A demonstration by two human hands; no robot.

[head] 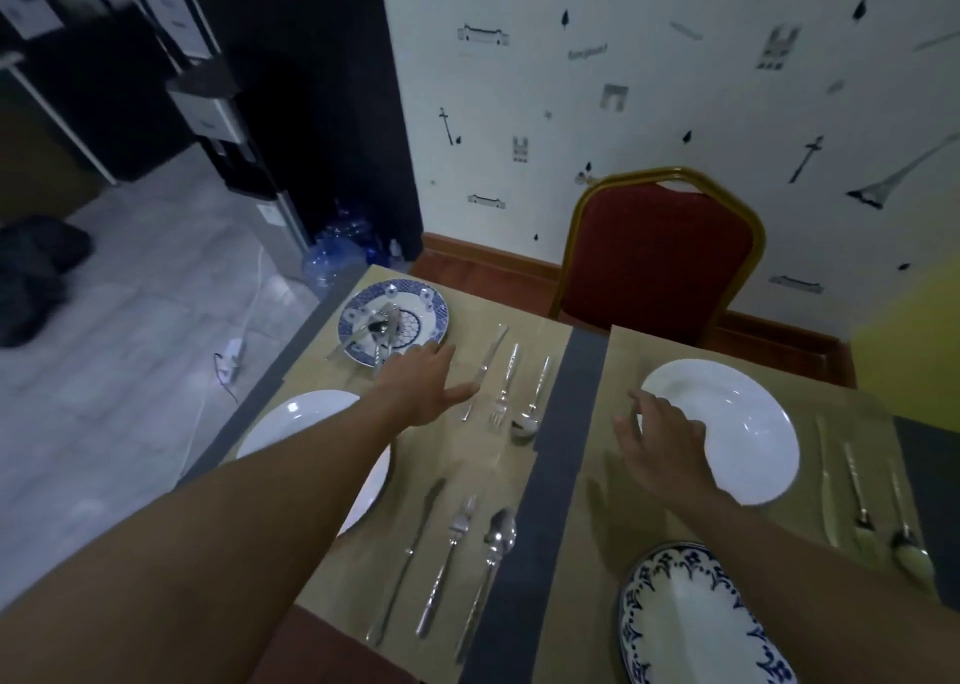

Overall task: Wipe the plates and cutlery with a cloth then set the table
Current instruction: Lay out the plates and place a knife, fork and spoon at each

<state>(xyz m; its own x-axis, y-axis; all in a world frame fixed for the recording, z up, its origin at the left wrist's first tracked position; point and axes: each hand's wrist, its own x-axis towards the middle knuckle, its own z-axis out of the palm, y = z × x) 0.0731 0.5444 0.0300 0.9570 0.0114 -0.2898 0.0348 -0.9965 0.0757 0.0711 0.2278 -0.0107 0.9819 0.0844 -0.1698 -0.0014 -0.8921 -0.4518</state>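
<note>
The blue-rimmed plate [680, 626] is cut off by the bottom edge

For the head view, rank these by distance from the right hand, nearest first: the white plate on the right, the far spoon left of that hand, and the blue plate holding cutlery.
1. white plate: at the right hand itself, on the right side.
2. spoon: to the hand's left, mid-scene.
3. blue plate: at the far left corner.

Single wide-angle head view, looking forward and down from behind the left hand [421, 392] and right hand [662, 442], table [563, 423] close below, wall [623, 86] beyond them.
</note>
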